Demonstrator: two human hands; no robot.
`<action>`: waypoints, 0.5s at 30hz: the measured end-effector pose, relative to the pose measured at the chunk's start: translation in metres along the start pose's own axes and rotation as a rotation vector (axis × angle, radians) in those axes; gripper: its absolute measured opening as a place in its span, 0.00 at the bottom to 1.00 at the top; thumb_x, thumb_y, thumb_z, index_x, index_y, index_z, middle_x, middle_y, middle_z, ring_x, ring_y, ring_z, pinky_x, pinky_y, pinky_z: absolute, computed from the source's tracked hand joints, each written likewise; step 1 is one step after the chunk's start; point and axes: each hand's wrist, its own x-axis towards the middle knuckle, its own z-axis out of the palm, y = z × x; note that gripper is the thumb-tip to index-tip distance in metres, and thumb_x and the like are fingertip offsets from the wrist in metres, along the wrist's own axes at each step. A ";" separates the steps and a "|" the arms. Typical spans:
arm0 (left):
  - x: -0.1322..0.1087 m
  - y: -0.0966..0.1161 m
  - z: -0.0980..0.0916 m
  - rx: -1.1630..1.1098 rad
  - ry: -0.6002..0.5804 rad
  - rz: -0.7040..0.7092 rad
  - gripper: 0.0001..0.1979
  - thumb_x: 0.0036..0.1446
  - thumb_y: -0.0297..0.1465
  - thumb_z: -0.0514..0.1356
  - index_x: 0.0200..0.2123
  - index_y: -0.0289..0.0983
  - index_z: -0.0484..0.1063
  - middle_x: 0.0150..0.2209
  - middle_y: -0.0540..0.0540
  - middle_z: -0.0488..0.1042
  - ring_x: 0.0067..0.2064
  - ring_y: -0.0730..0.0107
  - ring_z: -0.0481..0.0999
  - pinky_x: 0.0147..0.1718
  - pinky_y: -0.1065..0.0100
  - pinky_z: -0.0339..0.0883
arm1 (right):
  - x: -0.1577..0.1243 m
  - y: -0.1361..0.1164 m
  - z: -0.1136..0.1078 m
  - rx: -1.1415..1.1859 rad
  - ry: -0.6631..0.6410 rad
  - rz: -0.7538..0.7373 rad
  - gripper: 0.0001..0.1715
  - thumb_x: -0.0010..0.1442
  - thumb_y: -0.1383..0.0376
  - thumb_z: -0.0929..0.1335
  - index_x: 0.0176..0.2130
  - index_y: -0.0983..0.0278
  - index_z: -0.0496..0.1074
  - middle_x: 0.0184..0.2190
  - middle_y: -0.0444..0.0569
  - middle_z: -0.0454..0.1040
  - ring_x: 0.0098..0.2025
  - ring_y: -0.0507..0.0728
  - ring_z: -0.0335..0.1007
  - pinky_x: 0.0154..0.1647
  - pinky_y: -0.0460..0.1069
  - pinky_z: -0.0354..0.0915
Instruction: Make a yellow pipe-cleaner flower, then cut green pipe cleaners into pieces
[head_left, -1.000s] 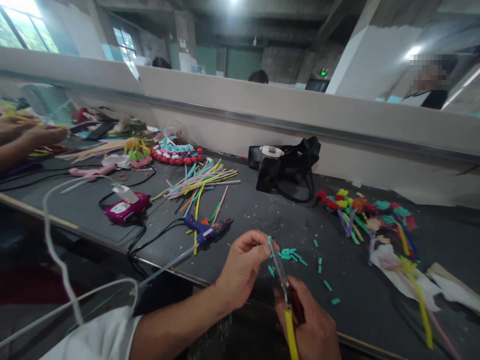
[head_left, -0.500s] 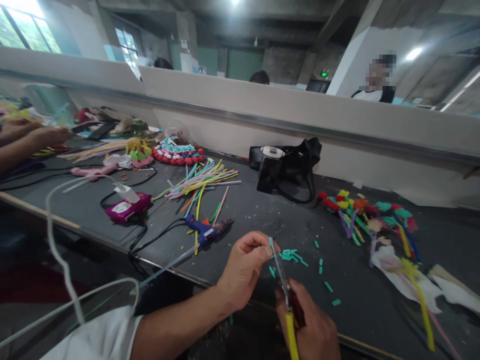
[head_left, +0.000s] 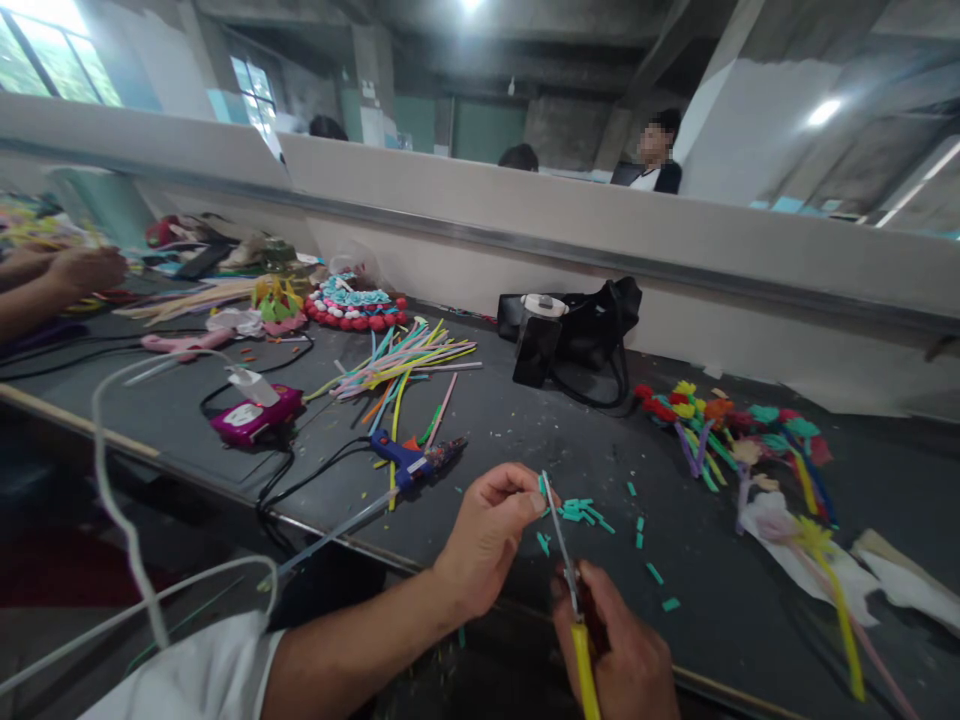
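Observation:
My left hand pinches a short teal piece of pipe cleaner between thumb and fingertips. My right hand is wrapped round a pair of scissors with a yellow handle. Their narrow blades point up and away from me, with the tips right at the teal piece beside my left fingers. Just past the blades, a small heap of cut teal pieces lies on the dark table. Several more bits, such as one teal bit, are scattered to the right.
A blue glue gun lies left of my hands, near a purple power strip with cords. Behind are bundled pipe cleaners, a black bag and a lidded cup. Colourful flowers lie right. A co-worker's hands are far left.
The scissor blades have turned slightly at the teal piece, and my hands otherwise stay in place. Beyond the partition, a person has moved left. The co-worker's hands have shifted slightly.

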 end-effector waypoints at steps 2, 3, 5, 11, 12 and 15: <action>0.001 0.000 -0.002 0.014 -0.005 -0.020 0.04 0.44 0.27 0.65 0.23 0.35 0.72 0.27 0.49 0.71 0.33 0.71 0.68 0.37 0.69 0.58 | 0.003 -0.006 -0.003 0.039 -0.007 0.042 0.12 0.63 0.60 0.63 0.41 0.63 0.71 0.27 0.46 0.78 0.24 0.52 0.76 0.25 0.43 0.68; 0.002 -0.001 -0.003 0.020 -0.016 -0.033 0.03 0.44 0.27 0.64 0.23 0.35 0.72 0.27 0.49 0.71 0.33 0.71 0.68 0.37 0.69 0.58 | 0.005 -0.009 -0.005 0.051 0.001 0.055 0.11 0.63 0.60 0.63 0.40 0.63 0.71 0.26 0.44 0.77 0.23 0.51 0.75 0.25 0.43 0.67; 0.003 0.000 -0.005 0.028 -0.050 -0.059 0.03 0.44 0.27 0.64 0.24 0.35 0.72 0.27 0.48 0.71 0.33 0.71 0.68 0.38 0.69 0.58 | 0.009 -0.013 -0.009 0.048 0.047 0.041 0.10 0.63 0.60 0.63 0.39 0.62 0.70 0.25 0.43 0.77 0.23 0.51 0.74 0.26 0.43 0.67; 0.004 0.001 -0.008 0.154 -0.140 -0.145 0.04 0.43 0.27 0.64 0.24 0.35 0.72 0.26 0.50 0.70 0.30 0.73 0.66 0.34 0.70 0.57 | 0.015 -0.012 -0.021 -0.005 0.144 -0.127 0.10 0.60 0.63 0.67 0.43 0.62 0.67 0.29 0.46 0.77 0.25 0.52 0.75 0.29 0.44 0.69; 0.004 0.001 -0.009 0.221 -0.171 -0.178 0.04 0.42 0.27 0.64 0.23 0.34 0.72 0.25 0.50 0.69 0.29 0.74 0.65 0.33 0.71 0.57 | 0.016 -0.011 -0.023 -0.009 0.142 -0.119 0.11 0.60 0.62 0.66 0.43 0.63 0.67 0.29 0.47 0.77 0.26 0.52 0.75 0.29 0.44 0.70; 0.002 -0.003 -0.011 0.512 -0.323 -0.210 0.03 0.40 0.26 0.63 0.22 0.34 0.71 0.23 0.52 0.68 0.27 0.76 0.63 0.31 0.72 0.57 | 0.018 -0.009 -0.029 -0.028 0.158 -0.077 0.14 0.61 0.59 0.66 0.44 0.64 0.67 0.30 0.47 0.77 0.26 0.51 0.76 0.29 0.43 0.71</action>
